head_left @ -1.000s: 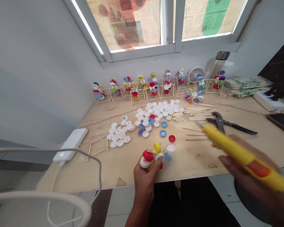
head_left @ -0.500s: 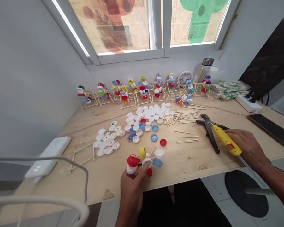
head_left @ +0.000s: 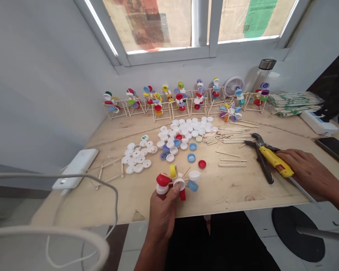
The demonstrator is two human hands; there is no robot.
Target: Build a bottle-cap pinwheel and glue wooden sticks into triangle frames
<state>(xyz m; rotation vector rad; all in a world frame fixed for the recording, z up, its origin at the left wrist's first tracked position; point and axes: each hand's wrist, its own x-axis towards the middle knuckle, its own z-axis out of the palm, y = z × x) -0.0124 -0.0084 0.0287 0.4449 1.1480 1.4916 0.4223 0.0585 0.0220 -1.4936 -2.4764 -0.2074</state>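
Observation:
My left hand (head_left: 162, 212) is shut on a small pinwheel of bottle caps and wooden sticks (head_left: 177, 183) above the table's front edge. Its caps are red, yellow, white and blue. At the right, my right hand (head_left: 307, 171) grips a yellow glue gun (head_left: 274, 161), with a clear glue stick running out behind it. The gun lies across black-handled pliers (head_left: 262, 160) on the plywood table (head_left: 228, 192). A loose red cap (head_left: 202, 164) and a blue cap (head_left: 191, 157) lie just beyond the pinwheel.
Heaps of white caps (head_left: 180, 130) and cut sticks (head_left: 233, 134) cover the table's middle. Finished cap models (head_left: 180, 99) stand in a row along the wall. A white power bank (head_left: 76, 167), a power strip (head_left: 318, 122) and a phone (head_left: 335, 150) lie near the edges.
My right hand has brought the glue gun down from the air to the pliers on the table. My left hand still holds the pinwheel. The view has shifted slightly.

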